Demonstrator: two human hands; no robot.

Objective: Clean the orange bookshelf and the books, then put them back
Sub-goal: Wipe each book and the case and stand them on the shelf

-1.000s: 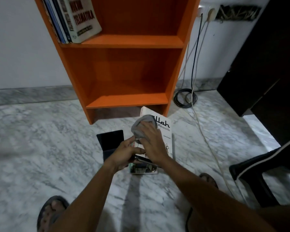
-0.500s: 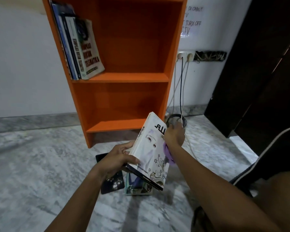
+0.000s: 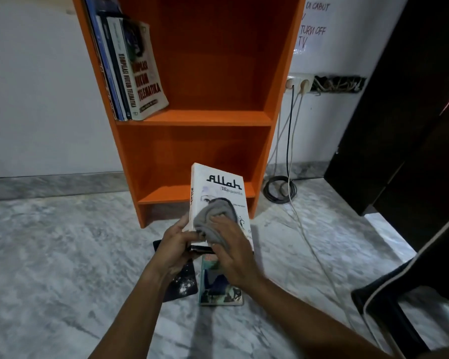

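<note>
My left hand grips the lower left edge of a white book with black lettering, held up in front of the orange bookshelf. My right hand presses a grey cloth against the book's front cover. Several books lean at the left of an upper shelf. The shelf below them holds nothing. Two more books lie on the floor under my hands: a dark one and a greenish one.
The floor is grey-white marble. Cables run from a wall socket down to a coil right of the shelf. Dark furniture stands at the right, and a black chair is at the lower right.
The white book went from lying on the floor to being lifted and tilted, and is now upright facing me. My right hand came back onto its cover with the cloth.
</note>
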